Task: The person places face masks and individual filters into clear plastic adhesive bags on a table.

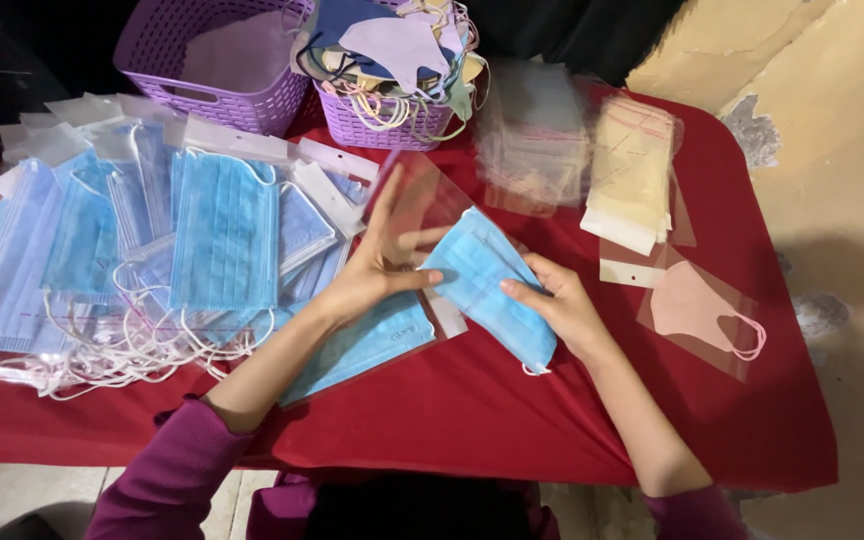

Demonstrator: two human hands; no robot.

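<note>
A folded blue face mask [487, 285] lies tilted at the middle of the red table [472, 410]. My right hand [557, 305] grips its lower right side. My left hand [382, 265] holds a clear plastic sleeve [422, 200] by its edge, fingers spread, thumb touching the mask's upper left end. The mask's upper end sits at the sleeve's mouth. Under my left wrist lies another bagged blue mask [367, 345].
A heap of blue masks [152, 250] with white ear loops covers the left of the table. Two purple baskets [222, 60] [387, 125] stand at the back, one full of mixed masks. Stacks of clear sleeves [537, 140] and cream packets [632, 170] lie right, with a bagged pink mask [702, 315].
</note>
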